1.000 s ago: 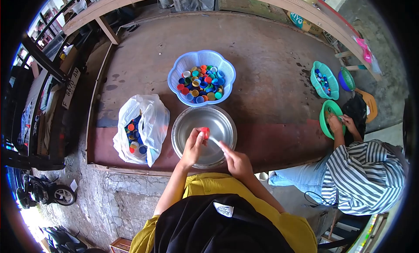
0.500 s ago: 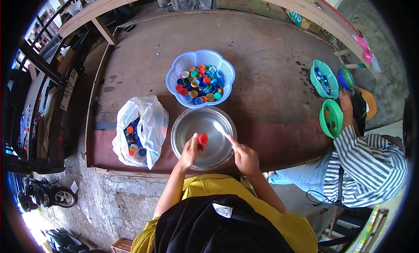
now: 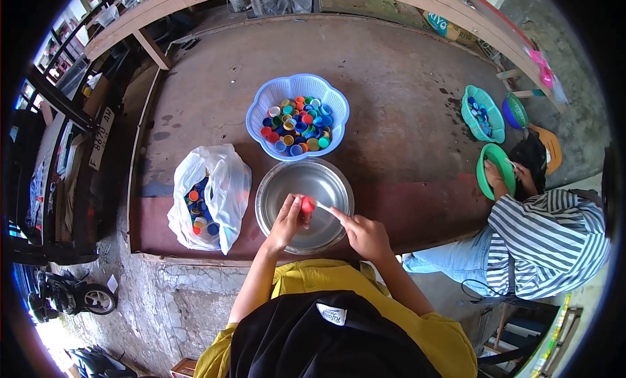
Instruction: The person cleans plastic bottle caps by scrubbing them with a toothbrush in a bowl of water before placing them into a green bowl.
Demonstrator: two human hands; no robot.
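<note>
My left hand (image 3: 285, 223) holds a red bottle cap (image 3: 308, 204) over the metal bowl (image 3: 264, 215). Closed on the handle of a small white tool (image 3: 324, 207), my right hand (image 3: 366, 236) is to the right of the cap; the tool's tip meets the cap, partly hidden by it. Behind the bowl stands a blue plastic basket (image 3: 259, 104) with many coloured caps. To the left, a white plastic bag (image 3: 229, 176) lies open with more caps inside.
At the right, a co-worker in a striped top (image 3: 548, 241) has both hands at a green bowl (image 3: 482, 176). A teal basket with caps (image 3: 499, 127) and a purple-green bowl (image 3: 515, 110) are behind it. A wooden beam (image 3: 222, 3) crosses the far side.
My right hand has brought the white tool left and down onto the red cap, which has turned. The co-worker's hands have moved from near the teal basket to the green bowl.
</note>
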